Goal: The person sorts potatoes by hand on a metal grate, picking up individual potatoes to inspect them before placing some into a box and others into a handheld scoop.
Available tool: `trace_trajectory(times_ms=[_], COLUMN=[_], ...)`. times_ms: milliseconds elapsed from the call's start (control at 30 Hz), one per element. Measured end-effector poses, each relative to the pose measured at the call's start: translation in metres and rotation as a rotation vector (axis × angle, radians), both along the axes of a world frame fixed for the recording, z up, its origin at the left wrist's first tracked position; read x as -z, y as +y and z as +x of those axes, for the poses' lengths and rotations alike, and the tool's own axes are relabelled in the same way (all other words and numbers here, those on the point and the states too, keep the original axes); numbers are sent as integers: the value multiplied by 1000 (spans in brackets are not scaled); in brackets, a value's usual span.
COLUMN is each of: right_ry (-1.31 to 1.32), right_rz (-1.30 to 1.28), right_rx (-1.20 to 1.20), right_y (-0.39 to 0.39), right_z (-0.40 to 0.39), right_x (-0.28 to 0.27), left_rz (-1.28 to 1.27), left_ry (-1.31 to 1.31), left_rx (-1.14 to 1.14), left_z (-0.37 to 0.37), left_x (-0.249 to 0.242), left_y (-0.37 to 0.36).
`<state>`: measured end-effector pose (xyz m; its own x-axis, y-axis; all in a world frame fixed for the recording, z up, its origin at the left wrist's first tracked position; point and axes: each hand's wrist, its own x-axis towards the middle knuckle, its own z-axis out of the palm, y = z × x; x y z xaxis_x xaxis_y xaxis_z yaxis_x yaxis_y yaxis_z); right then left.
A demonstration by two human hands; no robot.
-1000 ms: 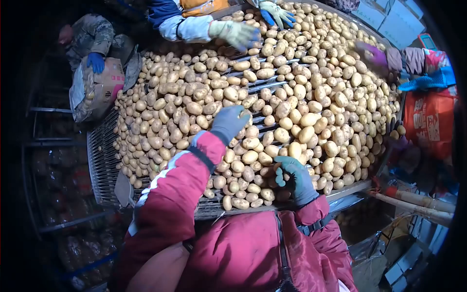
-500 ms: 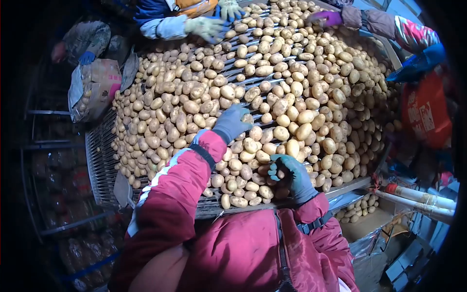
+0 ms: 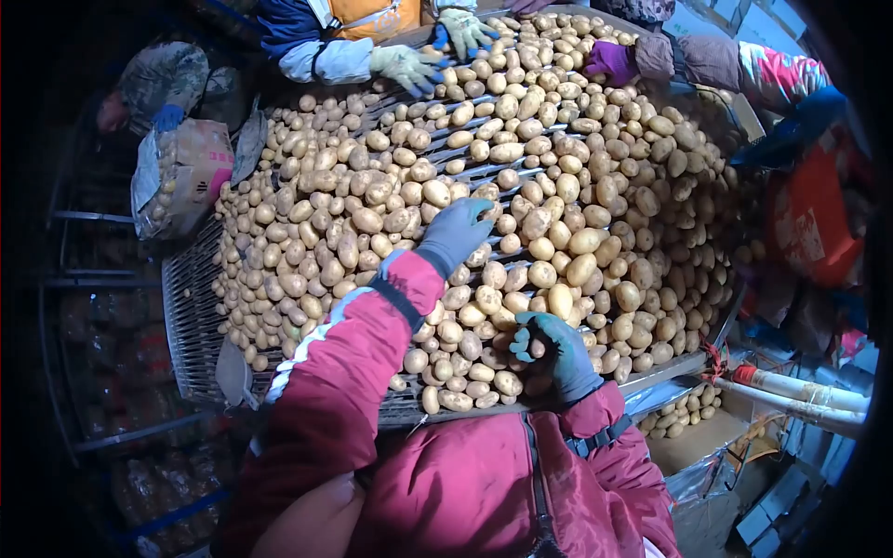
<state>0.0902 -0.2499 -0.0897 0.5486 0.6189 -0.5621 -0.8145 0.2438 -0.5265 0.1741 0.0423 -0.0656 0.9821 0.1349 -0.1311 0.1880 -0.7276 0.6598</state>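
Potatoes (image 3: 581,270) lie heaped across a slatted metal sorting table (image 3: 191,307). Over the middle of the heap, my left hand (image 3: 454,234), in a grey-blue glove, reaches right with its fingers stretched out and touching potatoes. My right hand (image 3: 564,358), in a stained blue-green and grey glove, is at the near edge. Its fingers curl round a potato (image 3: 537,348), which is partly hidden in shadow. Bare metal bars (image 3: 470,167) show between potatoes beyond my left hand.
Opposite, a co-worker's pale gloved hand (image 3: 407,70) rests by the bars. Another person's purple glove (image 3: 611,61) touches potatoes at the far right. A cardboard box (image 3: 200,167) stands left, a red bag (image 3: 814,223) right. Below right are white pipes (image 3: 805,386) and a carton of potatoes (image 3: 684,411).
My left hand has shifted slightly right and up, its fingers straighter. My right hand stays nearly in place. The co-workers' gloved hands opposite have moved a little.
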Motion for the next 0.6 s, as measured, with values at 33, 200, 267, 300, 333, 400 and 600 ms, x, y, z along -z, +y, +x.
trace_trajectory(times_ms=[33, 200, 267, 300, 333, 400, 600], right_ry=[-5, 175, -93, -102, 84, 274, 91], right_rz=[-6, 67, -53, -52, 56, 95, 50], right_rx=[0, 74, 16, 17, 60, 103, 84], right_y=[2, 3, 6, 7, 8, 12, 15], right_z=[4, -4, -7, -3, 0, 4, 25], right_x=[-12, -5, -10, -17, -24, -45, -64], left_rz=[119, 455, 449, 447, 399, 306, -726], left_ry=[-31, 28, -14, -54, -103, -56, 102], left_rx=[-48, 50, 58, 66, 63, 65, -142], left_z=[10, 32, 29, 26, 22, 20, -11], left_x=[9, 40, 39, 41, 43, 39, -23], left_y=[-3, -20, -21, -20, -18, -13, -25])
